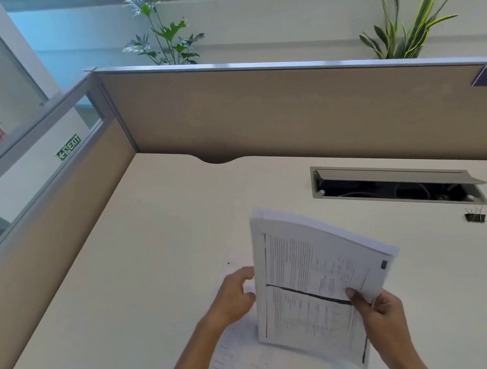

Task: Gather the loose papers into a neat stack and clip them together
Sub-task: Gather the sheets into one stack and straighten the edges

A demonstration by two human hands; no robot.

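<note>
Desk (pixel 155 270), paper stack (pixel 314 282) upright between left hand (pixel 237 297), right hand (pixel 381 311)

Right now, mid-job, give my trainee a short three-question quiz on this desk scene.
1. True or false: the binder clip is already on the paper stack.
2. Which hand pinches the stack's near right edge? A) left hand B) right hand
3. Fill in: one loose sheet still lies flat on the ___.

Key: 1 false, it lies by the cable tray; 2 B; 3 desk.
</note>
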